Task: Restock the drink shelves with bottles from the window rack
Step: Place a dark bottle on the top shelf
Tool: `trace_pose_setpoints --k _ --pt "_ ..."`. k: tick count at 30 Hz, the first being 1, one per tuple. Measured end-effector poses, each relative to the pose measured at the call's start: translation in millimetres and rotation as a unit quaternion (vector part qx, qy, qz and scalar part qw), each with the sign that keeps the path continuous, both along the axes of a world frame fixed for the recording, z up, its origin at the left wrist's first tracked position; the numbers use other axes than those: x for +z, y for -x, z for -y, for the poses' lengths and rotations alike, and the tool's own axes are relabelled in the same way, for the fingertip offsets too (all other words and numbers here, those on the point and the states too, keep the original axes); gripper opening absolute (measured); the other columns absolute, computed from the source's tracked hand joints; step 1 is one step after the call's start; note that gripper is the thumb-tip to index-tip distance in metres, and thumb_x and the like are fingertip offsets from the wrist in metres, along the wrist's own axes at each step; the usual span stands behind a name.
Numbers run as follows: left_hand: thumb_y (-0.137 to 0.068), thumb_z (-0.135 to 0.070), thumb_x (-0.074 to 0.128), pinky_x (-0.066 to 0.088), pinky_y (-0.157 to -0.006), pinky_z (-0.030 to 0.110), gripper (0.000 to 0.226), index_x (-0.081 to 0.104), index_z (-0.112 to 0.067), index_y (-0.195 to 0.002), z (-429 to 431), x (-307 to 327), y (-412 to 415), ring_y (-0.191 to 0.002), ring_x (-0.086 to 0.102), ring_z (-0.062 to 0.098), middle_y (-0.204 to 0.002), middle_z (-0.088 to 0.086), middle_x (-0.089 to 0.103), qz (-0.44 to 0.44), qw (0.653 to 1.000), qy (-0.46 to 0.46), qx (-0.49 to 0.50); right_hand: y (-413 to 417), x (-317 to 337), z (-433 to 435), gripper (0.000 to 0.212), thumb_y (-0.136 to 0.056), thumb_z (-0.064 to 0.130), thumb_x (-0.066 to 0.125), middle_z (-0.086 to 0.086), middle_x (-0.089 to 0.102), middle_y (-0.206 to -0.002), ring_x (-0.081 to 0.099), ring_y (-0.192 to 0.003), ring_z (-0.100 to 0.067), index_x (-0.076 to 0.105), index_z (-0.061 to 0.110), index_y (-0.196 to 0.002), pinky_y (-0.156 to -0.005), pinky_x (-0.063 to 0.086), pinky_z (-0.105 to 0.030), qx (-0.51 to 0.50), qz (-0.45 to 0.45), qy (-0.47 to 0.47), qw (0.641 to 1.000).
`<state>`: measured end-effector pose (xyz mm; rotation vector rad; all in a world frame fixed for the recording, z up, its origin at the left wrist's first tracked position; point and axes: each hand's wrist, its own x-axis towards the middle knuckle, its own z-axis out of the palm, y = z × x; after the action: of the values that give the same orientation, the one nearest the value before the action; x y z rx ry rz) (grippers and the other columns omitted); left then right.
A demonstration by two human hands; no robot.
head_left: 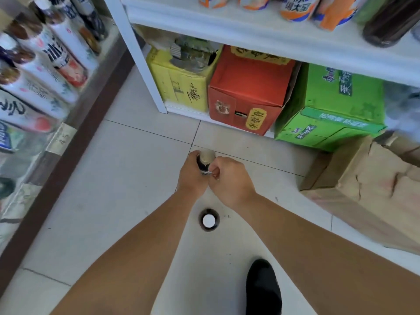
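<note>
Tiled floor (127, 178), pale, spreading out from the front of the red box (247, 87). White shelf (250, 30), its board directly above the red box, carrying orange-labelled drinks (293, 7) and one dark one; the labels are too blurred to read. Rack (68, 144), brown-edged, well left of the red box, packed with white-labelled bottles (56, 53) lying at a slant in this view. Brown carton (375, 196), creased, on the floor well to the right of the red box and nearer the camera. Green box (336, 105), just right of the red box, under the same shelf. Yellow box (179, 85), just left of the red box, top open. Shoe (263, 289), black, on the floor far in front of the red box. Left hand (193, 176), in front of the red box over the floor, fingers wrapped round the bottle (204, 159). Right hand (231, 180), touching the left, fingers curled and pinching the same bottle at its side. Bottle, dark, pale cap, held between both hands, off the shelf. Second bottle (208, 220), dark, white cap, upright on the floor under the forearms, farther from the red box than the hands.
</note>
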<state>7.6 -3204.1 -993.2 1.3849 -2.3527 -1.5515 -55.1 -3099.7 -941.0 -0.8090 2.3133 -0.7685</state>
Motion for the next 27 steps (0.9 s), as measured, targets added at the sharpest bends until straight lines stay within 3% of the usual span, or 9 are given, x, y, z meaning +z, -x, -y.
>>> trace_pose_setpoints --k 2,6,10,15,18,20,22,25,27 --pt "-0.072 -0.015 0.077 0.045 -0.064 0.019 0.045 0.053 -0.028 -0.108 -2.9 0.2 0.4 -0.083 0.060 0.011 -0.093 -0.010 0.065 0.001 1.000 -0.003 0.029 3.9 1.4 -6.1 0.022 -0.081 0.009 0.060 -0.001 0.067 -0.097 0.063 -0.088 -0.023 0.068 0.020 -0.098 -0.076 0.056 -0.039 0.013 -0.011 0.003 1.000" --pt "-0.066 -0.019 0.086 0.050 -0.085 0.027 0.058 0.060 -0.020 -0.118 2.3 38.5 -17.0 -0.098 0.061 0.014 -0.105 -0.005 0.067 -0.008 0.997 0.017 0.075 1.4 30.7 -20.1 0.019 -0.079 0.006 0.060 0.000 0.065 -0.093 0.061 -0.083 -0.022 0.066 0.018 -0.093 -0.074 0.055 -0.040 0.014 -0.022 -0.002 1.000" --pt "-0.065 -0.019 0.087 0.047 -0.075 0.018 0.054 0.064 -0.023 -0.114 22.8 143.7 -51.7 -0.094 0.063 0.013 -0.097 -0.010 0.066 -0.028 0.996 0.008 0.086 -17.2 104.4 -12.1 0.033 -0.082 0.014 0.069 0.004 0.055 -0.102 0.056 -0.086 -0.016 0.060 0.017 -0.113 -0.075 0.053 -0.036 0.004 0.005 0.015 1.000" --pt "-0.063 -0.014 0.089 0.056 -0.080 0.024 0.050 0.068 -0.032 -0.105 50.8 343.0 -105.4 -0.089 0.069 0.006 -0.091 -0.015 0.074 -0.109 0.987 -0.001 0.116 -57.0 257.3 24.2 0.092 -0.070 0.045 0.084 0.004 0.040 -0.132 0.049 -0.111 -0.009 0.036 0.020 -0.144 -0.088 0.048 -0.029 0.027 0.046 0.073 0.996" --pt "-0.067 -0.004 0.086 0.057 -0.077 0.019 0.050 0.070 -0.024 -0.110 70.7 489.1 -141.0 -0.090 0.071 0.005 -0.096 -0.011 0.077 -0.158 0.983 -0.006 0.089 -83.7 369.8 47.9 0.107 -0.061 0.051 0.087 0.004 0.036 -0.138 0.047 -0.120 -0.009 0.030 0.024 -0.148 -0.098 0.046 -0.031 0.080 0.059 0.099 0.990" --pt "-0.069 0.002 0.084 0.057 -0.071 0.017 0.047 0.071 -0.022 -0.107 83.6 593.5 -168.6 -0.085 0.072 0.004 -0.094 -0.010 0.078 -0.187 0.979 0.004 0.079 -104.4 450.3 65.3 0.106 -0.056 0.056 0.086 0.002 0.040 -0.136 0.047 -0.123 -0.011 0.036 0.026 -0.144 -0.104 0.046 -0.036 0.141 0.070 0.116 0.981" --pt "-0.072 0.001 0.082 0.055 -0.057 0.017 0.040 0.070 -0.026 -0.099 96.3 691.1 -195.9 -0.069 0.070 0.002 -0.082 -0.014 0.076 -0.207 0.975 0.021 0.078 -125.9 528.6 79.0 0.096 -0.052 0.059 0.084 0.004 0.049 -0.129 0.050 -0.123 -0.011 0.044 0.030 -0.135 -0.105 0.046 -0.039 0.176 0.064 0.156 0.970" --pt "-0.074 -0.011 0.084 0.060 -0.065 0.029 0.034 0.073 -0.028 -0.102 105.2 824.6 -246.7 -0.074 0.074 0.016 -0.086 -0.004 0.077 -0.243 0.965 0.068 0.078 -173.9 645.9 102.7 0.083 -0.064 0.042 0.091 0.021 0.055 -0.122 0.052 -0.113 0.012 0.041 0.036 -0.130 -0.097 0.044 -0.016 0.202 0.064 0.239 0.948" --pt "-0.076 -0.008 0.083 0.053 -0.057 0.018 0.025 0.072 -0.014 -0.097 105.9 898.8 -281.1 -0.066 0.071 0.006 -0.074 -0.010 0.075 -0.267 0.952 0.107 0.102 -210.6 716.8 118.7 0.080 -0.069 0.037 0.090 0.029 0.054 -0.117 0.053 -0.109 0.015 0.037 0.042 -0.129 -0.094 0.044 -0.012 0.209 0.063 0.288 0.932"
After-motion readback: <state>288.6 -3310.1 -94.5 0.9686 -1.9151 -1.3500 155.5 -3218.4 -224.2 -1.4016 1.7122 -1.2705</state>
